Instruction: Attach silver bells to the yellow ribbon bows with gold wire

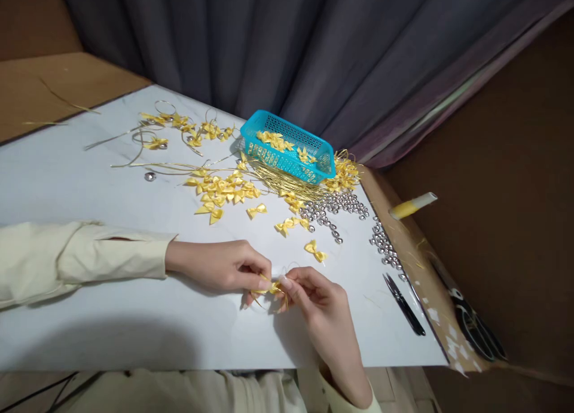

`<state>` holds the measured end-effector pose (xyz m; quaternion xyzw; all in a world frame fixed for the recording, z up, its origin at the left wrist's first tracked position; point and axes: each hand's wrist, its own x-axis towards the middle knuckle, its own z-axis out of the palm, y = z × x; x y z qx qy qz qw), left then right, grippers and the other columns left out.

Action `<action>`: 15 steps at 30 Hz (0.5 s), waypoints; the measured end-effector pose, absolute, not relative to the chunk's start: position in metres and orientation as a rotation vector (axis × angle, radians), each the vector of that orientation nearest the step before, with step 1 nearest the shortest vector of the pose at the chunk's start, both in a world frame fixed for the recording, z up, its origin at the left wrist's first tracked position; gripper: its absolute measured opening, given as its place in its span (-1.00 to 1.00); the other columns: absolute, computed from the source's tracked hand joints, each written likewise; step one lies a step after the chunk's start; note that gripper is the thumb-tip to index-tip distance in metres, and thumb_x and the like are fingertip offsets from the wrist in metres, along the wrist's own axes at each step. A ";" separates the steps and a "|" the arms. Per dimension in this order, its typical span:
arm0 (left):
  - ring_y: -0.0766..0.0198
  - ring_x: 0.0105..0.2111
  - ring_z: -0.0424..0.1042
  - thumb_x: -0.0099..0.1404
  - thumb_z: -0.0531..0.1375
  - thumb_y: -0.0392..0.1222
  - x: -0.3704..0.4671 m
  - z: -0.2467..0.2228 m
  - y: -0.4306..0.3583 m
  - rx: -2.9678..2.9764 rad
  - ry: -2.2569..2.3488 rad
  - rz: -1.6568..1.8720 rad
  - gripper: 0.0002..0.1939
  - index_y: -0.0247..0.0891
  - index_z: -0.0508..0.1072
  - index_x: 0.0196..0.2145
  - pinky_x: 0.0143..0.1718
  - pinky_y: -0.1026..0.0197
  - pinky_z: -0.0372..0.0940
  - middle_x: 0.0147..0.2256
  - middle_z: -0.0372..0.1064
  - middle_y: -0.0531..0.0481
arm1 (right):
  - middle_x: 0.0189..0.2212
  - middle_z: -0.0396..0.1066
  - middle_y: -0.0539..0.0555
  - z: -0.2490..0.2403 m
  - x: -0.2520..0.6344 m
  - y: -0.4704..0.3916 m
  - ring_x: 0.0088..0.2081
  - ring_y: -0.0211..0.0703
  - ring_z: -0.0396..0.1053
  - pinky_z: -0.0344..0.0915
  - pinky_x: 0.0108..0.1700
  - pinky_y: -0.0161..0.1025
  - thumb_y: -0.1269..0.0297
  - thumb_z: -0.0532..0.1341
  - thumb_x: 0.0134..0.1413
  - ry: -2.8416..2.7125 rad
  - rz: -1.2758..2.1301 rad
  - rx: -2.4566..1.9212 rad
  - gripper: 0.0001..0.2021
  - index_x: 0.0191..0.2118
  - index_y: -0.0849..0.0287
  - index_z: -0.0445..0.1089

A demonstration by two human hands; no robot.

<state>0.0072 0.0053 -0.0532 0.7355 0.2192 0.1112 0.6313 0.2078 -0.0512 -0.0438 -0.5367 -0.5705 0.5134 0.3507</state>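
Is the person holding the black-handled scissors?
No, the scissors lie at the far right, while the left hand and right hand hold a yellow bow.

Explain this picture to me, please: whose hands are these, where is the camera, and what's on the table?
There is no machine here: these are a person's bare left hand and right hand, seen from a camera worn on their head, looking forward and down. Between them, the fingertips hold a small yellow satin-like bow. On the white tabletop lie loose yellow bows, thin gold-coloured cords, shiny silver bead-like pieces and a slim black pointed tool. A turquoise perforated plastic basket holds more bows.
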 end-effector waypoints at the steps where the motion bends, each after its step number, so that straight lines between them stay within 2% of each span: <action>1: 0.37 -0.49 0.38 0.35 0.07 -0.28 0.007 -0.054 0.005 1.684 0.494 0.259 -0.80 -0.31 0.37 -0.43 -0.36 0.38 0.25 -0.53 0.43 0.05 | -0.63 0.42 -0.02 -0.045 0.206 -0.052 -0.57 -0.27 0.35 0.29 -0.47 -0.35 0.16 0.28 0.05 -1.412 1.355 -1.392 -0.79 -0.46 0.20 0.41; 6: 0.36 -0.45 0.40 0.38 0.07 -0.22 0.006 -0.056 0.006 1.660 0.481 0.285 -0.80 -0.32 0.40 -0.37 -0.35 0.38 0.28 -0.45 0.45 0.01 | -0.62 0.48 0.00 -0.050 0.198 -0.056 -0.59 -0.31 0.38 0.32 -0.46 -0.39 0.19 0.34 0.00 -1.223 1.421 -1.379 -0.80 -0.44 0.22 0.45; 15: 0.37 -0.43 0.35 0.39 0.07 -0.17 0.005 -0.060 0.009 1.606 0.470 0.323 -0.79 -0.33 0.40 -0.34 -0.35 0.38 0.27 -0.43 0.41 0.03 | -0.57 0.53 0.04 -0.053 0.204 -0.058 -0.56 -0.23 0.47 0.43 -0.43 -0.33 0.24 0.40 -0.06 -1.018 1.577 -1.212 -0.80 -0.36 0.21 0.42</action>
